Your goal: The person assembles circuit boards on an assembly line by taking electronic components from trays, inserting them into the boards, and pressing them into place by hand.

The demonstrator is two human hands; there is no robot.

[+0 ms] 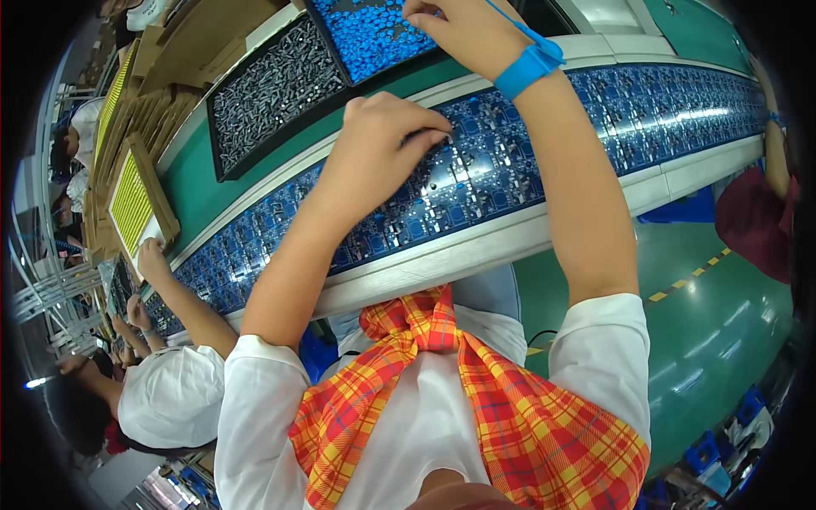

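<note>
My left hand is over a long row of blue circuit boards carrying many small parts. Its thumb and index finger are pinched just above one board; whatever they hold is too small to make out. My right hand, wearing a blue wrist strap, reaches across the boards to a black tray of small blue disc-shaped components. Its fingers are curled together at the tray's right side, partly cut off by the upper edge, so their content is hidden.
A second black tray of small dark grey cylindrical parts stands left of the blue ones. Pale rails border the boards. At left, a co-worker's hand is near a box of yellow strips; another co-worker's arm is at far right.
</note>
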